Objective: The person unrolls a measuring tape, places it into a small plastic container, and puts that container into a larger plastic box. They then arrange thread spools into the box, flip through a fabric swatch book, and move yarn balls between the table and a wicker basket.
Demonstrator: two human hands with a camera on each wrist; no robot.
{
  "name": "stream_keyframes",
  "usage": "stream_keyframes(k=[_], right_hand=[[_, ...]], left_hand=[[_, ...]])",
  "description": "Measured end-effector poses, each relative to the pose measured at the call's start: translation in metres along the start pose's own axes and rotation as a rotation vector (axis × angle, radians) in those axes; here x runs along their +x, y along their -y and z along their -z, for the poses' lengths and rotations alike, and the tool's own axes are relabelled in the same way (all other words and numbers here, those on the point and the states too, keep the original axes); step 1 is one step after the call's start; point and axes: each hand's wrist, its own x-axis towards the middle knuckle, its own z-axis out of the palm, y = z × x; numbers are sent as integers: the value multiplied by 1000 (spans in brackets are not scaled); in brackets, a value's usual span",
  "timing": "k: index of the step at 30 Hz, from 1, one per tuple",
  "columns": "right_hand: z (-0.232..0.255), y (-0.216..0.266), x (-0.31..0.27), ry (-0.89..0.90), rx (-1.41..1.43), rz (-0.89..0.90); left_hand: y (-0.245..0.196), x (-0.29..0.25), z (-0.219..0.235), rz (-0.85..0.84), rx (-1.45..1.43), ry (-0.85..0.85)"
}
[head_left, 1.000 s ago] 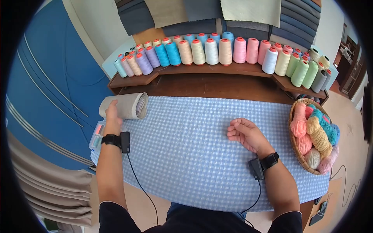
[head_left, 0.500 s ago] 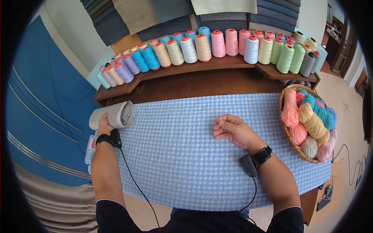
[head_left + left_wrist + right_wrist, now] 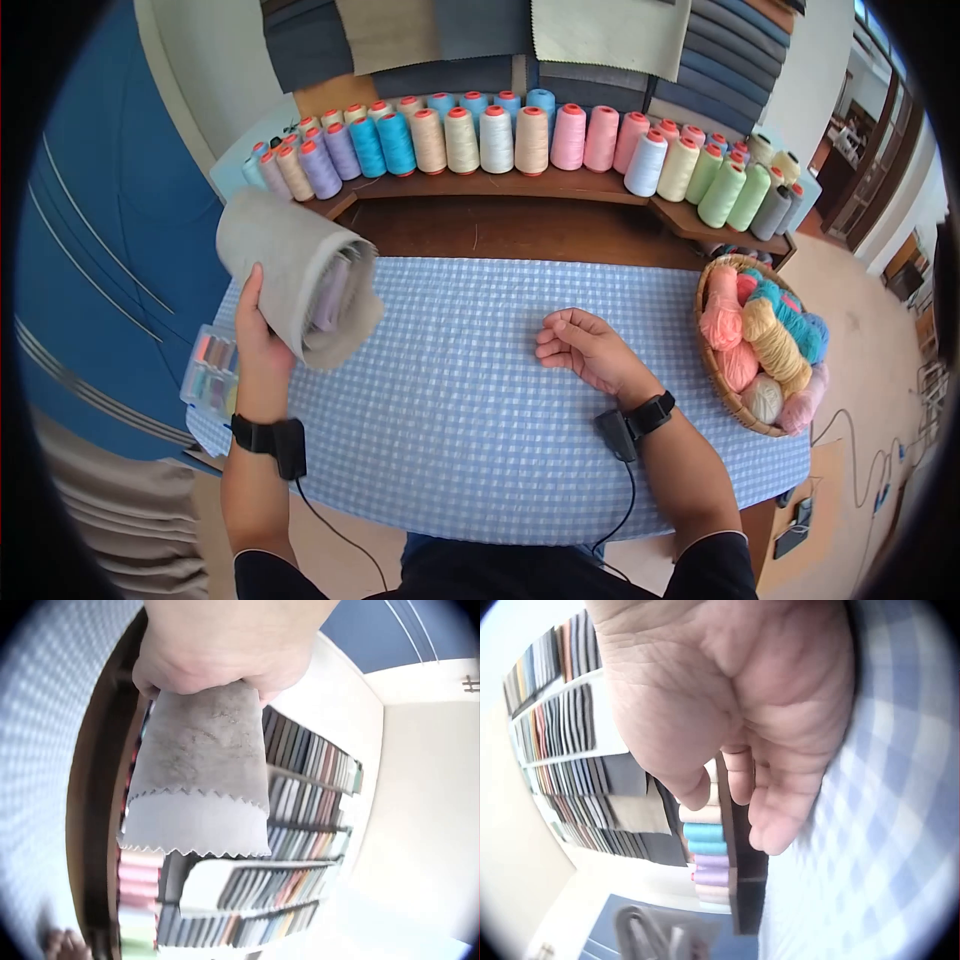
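My left hand (image 3: pixel 262 345) grips a roll of grey-beige fabric (image 3: pixel 285 250) by its near side, holding it tilted above the left of the table. The roll's open end faces right, with layers and a pale lilac piece tucked inside. In the left wrist view the fabric (image 3: pixel 206 754) hangs from the fist with zigzag-cut edges. My right hand (image 3: pixel 590 355) rests on the blue gingham cloth (image 3: pixel 470 400), side down. Its fingers (image 3: pixel 776 821) are loosely curled with nothing between them, as the right wrist view shows.
A clear plastic box (image 3: pixel 208 372) of small coloured items sits at the table's left edge. On the right stands a wicker basket (image 3: pixel 712 385) of yarn skeins (image 3: pixel 775 345). Thread cones (image 3: pixel 495 140) line the raised wooden shelf (image 3: pixel 480 187) behind, below hanging fabric samples (image 3: pixel 605 35).
My left hand has taken hold of the fabric roll, raised it off the table and tilted it towards me. The right hand stays in place; the head view has shifted.
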Motion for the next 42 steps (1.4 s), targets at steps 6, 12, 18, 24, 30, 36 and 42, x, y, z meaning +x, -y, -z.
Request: stream_keyframes(k=[6, 12, 18, 24, 30, 36, 42], right_hand=[[-56, 42, -11, -17, -157, -106], [-109, 75, -59, 10, -225, 87], [-118, 99, -83, -10, 19, 89], [-97, 81, -74, -149, -260, 53], [-94, 89, -65, -310, -120, 156], [-116, 137, -72, -363, 211, 145], [-149, 186, -83, -341, 155, 356]], left_hand=[[53, -86, -85, 332, -56, 325], [111, -118, -132, 339, 19, 671], [109, -116, -137, 84, 550, 812], [89, -114, -146, 366, 182, 840], [84, -102, -128, 569, 53, 835], [91, -100, -118, 653, 118, 715], [81, -105, -115, 690, -5, 779]])
